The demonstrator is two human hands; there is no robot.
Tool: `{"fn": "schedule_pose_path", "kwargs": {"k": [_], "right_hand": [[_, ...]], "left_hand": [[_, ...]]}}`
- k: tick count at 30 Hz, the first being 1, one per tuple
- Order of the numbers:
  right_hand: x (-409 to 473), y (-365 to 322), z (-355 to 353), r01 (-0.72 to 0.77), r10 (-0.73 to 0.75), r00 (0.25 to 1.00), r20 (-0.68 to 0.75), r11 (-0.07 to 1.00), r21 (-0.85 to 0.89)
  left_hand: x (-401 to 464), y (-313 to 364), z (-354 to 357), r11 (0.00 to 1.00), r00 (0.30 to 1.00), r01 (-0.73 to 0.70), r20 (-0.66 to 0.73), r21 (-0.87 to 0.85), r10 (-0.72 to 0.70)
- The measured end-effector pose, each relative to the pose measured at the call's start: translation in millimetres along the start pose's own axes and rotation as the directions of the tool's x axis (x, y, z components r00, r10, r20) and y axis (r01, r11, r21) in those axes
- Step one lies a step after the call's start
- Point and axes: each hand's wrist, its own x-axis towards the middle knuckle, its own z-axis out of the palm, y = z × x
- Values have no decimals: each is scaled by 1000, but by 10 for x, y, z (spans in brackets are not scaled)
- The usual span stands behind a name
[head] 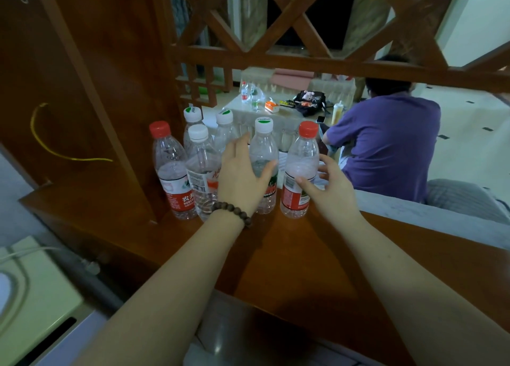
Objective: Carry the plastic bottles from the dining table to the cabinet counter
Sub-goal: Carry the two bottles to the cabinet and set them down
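Note:
Several clear plastic bottles stand upright in a group on the brown wooden cabinet counter [289, 255]. My left hand [242, 175], with a bead bracelet on the wrist, has its fingers spread around a white-capped bottle [263, 150]; thumb and fingers look slightly apart from it. Just right of that, my right hand [328, 183] is open beside a red-capped bottle [302, 156], fingertips at its red label. Another red-capped bottle [169, 170] and three white-capped ones [200, 161] stand further left. More bottles [248, 95] remain on the far dining table [278, 114].
A wooden lattice screen [276, 59] rises behind the counter. A wooden cabinet side panel [82, 90] is at the left. A person in a purple shirt [386, 142] sits beyond the counter by the table. A white appliance [30, 285] sits at the lower left.

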Motion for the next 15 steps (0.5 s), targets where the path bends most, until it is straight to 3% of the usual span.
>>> {"fn": "schedule_pose_path", "kwargs": {"k": [4, 15], "right_hand": [[-147, 66, -12, -34, 32, 999, -25, 996, -88], [-994, 53, -48, -111, 81, 992, -99, 934, -341]], "left_hand": [[-221, -56, -32, 991, 997, -76, 8, 113, 75], [-809, -278, -112, 953, 953, -182, 283, 241, 110]]}}
